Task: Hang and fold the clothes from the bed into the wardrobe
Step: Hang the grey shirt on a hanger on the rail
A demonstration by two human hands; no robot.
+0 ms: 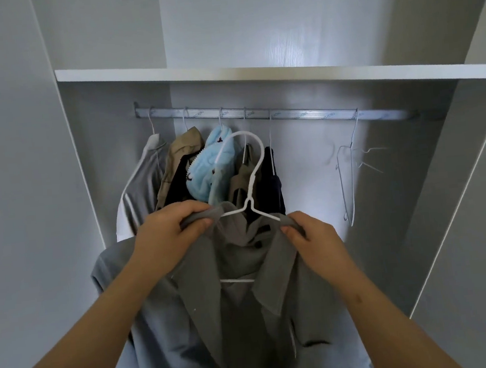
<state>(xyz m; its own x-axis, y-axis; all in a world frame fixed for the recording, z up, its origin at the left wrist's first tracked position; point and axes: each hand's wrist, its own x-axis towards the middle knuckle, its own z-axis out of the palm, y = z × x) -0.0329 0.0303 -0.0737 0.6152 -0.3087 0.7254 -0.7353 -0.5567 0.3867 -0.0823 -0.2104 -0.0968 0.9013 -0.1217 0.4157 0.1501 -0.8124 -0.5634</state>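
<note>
Nearest, filling the view from six o'clock up to its centre, hangs the grey shirt [190,322], open at the front with its collar flopped, draped over a white hanger [249,205]. The left hand [169,229], at about nine o'clock of the hanger's neck, has its fingers curled round the shoulder fabric where it covers the hanger's arm. The right hand [312,236], at four o'clock of the neck, pinches the cloth at the tip of the other arm.

The shirt looks light, soft and limp (it sags in folds between the two hands), so it would likely slide off a smooth hanger if tilted. The sound places to hold are the shoulders over the hanger's arms, or the neck under the hook once both shoulders sit evenly. The hook is free, not yet on anything.

Farther back, at twelve o'clock, the rail [258,114] carries a pale blue fluffy garment [204,169] and a beige garment [179,154] toward eleven, with bare wire hangers [346,159] at two o'clock. Above it runs the white shelf [255,76].
</note>
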